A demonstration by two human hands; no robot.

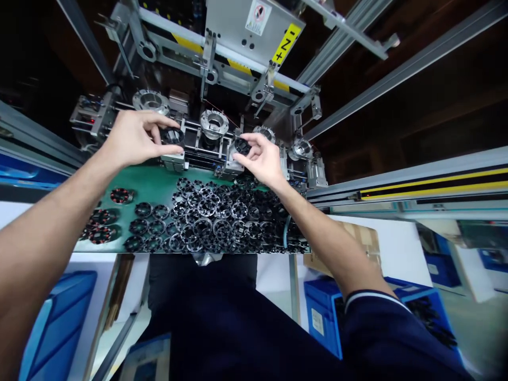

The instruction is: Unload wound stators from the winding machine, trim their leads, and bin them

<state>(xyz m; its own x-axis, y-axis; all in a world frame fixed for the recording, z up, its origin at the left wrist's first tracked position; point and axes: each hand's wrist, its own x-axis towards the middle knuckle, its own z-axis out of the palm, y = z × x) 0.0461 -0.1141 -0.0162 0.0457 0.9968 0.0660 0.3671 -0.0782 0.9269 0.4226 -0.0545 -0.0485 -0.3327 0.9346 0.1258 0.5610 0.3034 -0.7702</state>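
Observation:
My left hand (137, 138) grips a round black slotted ring part (173, 136) between thumb and fingers, at the front of the machine's left side. In my right hand (262, 157), thumb and fingertips close on a second black ring part (242, 145), at a metal block on the machine. Whether either part rests on the machine or hangs just above it I cannot tell. Between the hands stands a silver ring-shaped fixture (214, 124). Below them, a large heap of similar black ring parts (206, 206) lies on the green tabletop (148, 180).
Several ring parts with reddish marks (121, 196) lie on the table's left. Another silver fixture (150, 100) sits behind my left hand. A machine frame with a grey panel (238, 26) rises at the back. Blue bins (323, 315) and a cardboard box (359, 241) stand at the lower right.

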